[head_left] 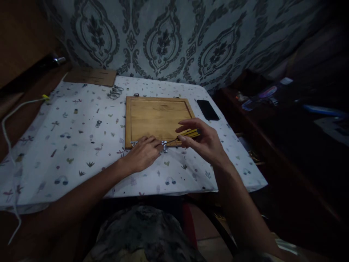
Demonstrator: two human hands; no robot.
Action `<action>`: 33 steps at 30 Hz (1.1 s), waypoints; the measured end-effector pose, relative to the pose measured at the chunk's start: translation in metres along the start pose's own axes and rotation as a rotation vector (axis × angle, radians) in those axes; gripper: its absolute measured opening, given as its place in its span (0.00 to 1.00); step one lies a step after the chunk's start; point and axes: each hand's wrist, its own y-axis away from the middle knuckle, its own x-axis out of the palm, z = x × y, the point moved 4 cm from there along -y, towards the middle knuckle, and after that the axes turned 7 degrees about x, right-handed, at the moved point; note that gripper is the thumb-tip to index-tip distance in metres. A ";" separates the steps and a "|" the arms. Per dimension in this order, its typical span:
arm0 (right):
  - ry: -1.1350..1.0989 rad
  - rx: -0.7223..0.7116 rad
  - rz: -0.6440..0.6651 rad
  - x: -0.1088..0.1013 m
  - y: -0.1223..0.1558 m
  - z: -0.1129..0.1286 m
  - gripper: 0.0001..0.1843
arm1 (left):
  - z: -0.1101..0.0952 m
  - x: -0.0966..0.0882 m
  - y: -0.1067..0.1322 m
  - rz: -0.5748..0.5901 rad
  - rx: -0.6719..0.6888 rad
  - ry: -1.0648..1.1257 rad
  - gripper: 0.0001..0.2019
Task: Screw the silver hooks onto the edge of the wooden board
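A square wooden board [156,116] with a raised rim lies on the table with the patterned white cloth [81,145]. My left hand [143,153] rests at the board's near edge, its fingers closed on a small metal bracket [164,144]. Another small metal bracket [133,143] sits at the board's near-left corner. My right hand [203,140] grips a yellow-handled screwdriver [188,134], whose thin tip points left at the bracket.
A pile of small metal fittings [115,92] lies beyond the board's far-left corner. A black phone [207,109] lies right of the board. A brown card [91,76] lies at the back left, and a white cord [11,116] runs along the left edge.
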 end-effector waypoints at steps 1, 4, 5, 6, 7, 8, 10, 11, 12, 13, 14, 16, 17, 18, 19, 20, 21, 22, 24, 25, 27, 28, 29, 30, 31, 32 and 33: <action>-0.022 0.007 0.009 -0.001 0.001 0.000 0.23 | 0.000 0.000 0.000 -0.006 0.002 -0.002 0.12; -0.045 0.013 0.029 -0.001 0.004 0.000 0.18 | 0.000 0.000 0.001 -0.020 0.000 0.004 0.11; -0.042 0.016 0.032 0.000 0.004 0.000 0.17 | 0.000 0.001 0.001 -0.024 -0.002 0.007 0.11; -0.037 0.023 0.029 0.002 0.004 -0.001 0.17 | 0.000 0.001 0.001 -0.027 -0.003 0.010 0.11; -0.034 0.030 0.016 0.004 0.004 -0.001 0.17 | 0.000 0.001 0.001 -0.029 -0.003 0.012 0.11; -0.035 0.037 -0.006 0.005 0.003 -0.001 0.18 | 0.000 0.001 0.001 -0.028 -0.001 0.014 0.11; -0.048 0.049 -0.062 0.009 0.001 -0.002 0.20 | 0.000 0.001 0.001 -0.018 0.006 0.020 0.12; -0.053 0.053 -0.085 0.010 0.000 -0.002 0.21 | 0.000 0.000 0.001 -0.013 0.006 0.023 0.12; -0.054 0.057 -0.095 0.011 -0.002 -0.002 0.21 | 0.000 0.000 0.001 -0.011 0.003 0.025 0.11; -0.059 0.057 -0.094 0.011 -0.003 -0.002 0.21 | 0.000 0.000 0.001 -0.011 0.000 0.024 0.11; -0.069 0.054 -0.081 0.011 -0.004 -0.002 0.21 | 0.000 0.000 0.001 -0.013 -0.005 0.020 0.11; -0.103 0.031 -0.028 0.009 -0.005 -0.003 0.22 | 0.000 -0.001 0.001 -0.021 -0.008 0.014 0.11; -0.125 0.015 0.005 0.008 -0.005 -0.004 0.23 | 0.000 -0.001 0.001 -0.024 -0.006 0.014 0.11; -0.146 0.000 0.036 0.007 -0.004 -0.004 0.24 | 0.000 -0.002 0.001 -0.025 -0.003 0.016 0.11; -0.161 -0.013 0.058 0.006 -0.004 -0.004 0.24 | -0.001 -0.002 0.001 -0.025 -0.002 0.020 0.11; -0.168 -0.020 0.070 0.006 -0.004 -0.003 0.23 | 0.000 -0.002 0.001 -0.024 -0.003 0.022 0.10; -0.170 -0.026 0.064 0.006 -0.003 -0.003 0.22 | 0.000 -0.001 0.001 -0.024 -0.006 0.023 0.10; -0.161 -0.025 0.043 0.007 -0.003 -0.002 0.21 | 0.000 -0.001 0.001 -0.025 -0.010 0.022 0.10; -0.120 -0.020 -0.033 0.008 -0.004 0.000 0.20 | 0.000 -0.001 0.000 -0.021 -0.012 0.017 0.10; -0.093 -0.016 -0.076 0.009 -0.005 0.001 0.20 | 0.000 -0.001 0.000 -0.017 -0.010 0.015 0.11; -0.056 -0.004 -0.141 0.011 -0.005 0.002 0.21 | 0.000 -0.001 0.000 -0.010 -0.005 0.015 0.12; -0.058 0.000 -0.149 0.011 -0.006 0.002 0.21 | 0.000 -0.001 0.000 -0.007 -0.004 0.016 0.12; -0.074 0.001 -0.134 0.011 -0.005 0.003 0.22 | 0.000 -0.001 0.000 -0.005 -0.006 0.018 0.12; -0.096 0.001 -0.102 0.011 -0.005 0.003 0.22 | 0.000 -0.001 0.000 -0.003 -0.008 0.018 0.13; -0.121 -0.004 -0.057 0.010 -0.004 0.004 0.21 | 0.000 -0.001 0.000 0.000 -0.009 0.019 0.13; -0.142 -0.008 -0.009 0.009 -0.003 0.004 0.21 | 0.000 -0.001 0.001 0.002 -0.010 0.019 0.13; -0.155 -0.012 0.030 0.008 -0.002 0.004 0.22 | 0.000 -0.001 0.001 0.001 -0.009 0.019 0.13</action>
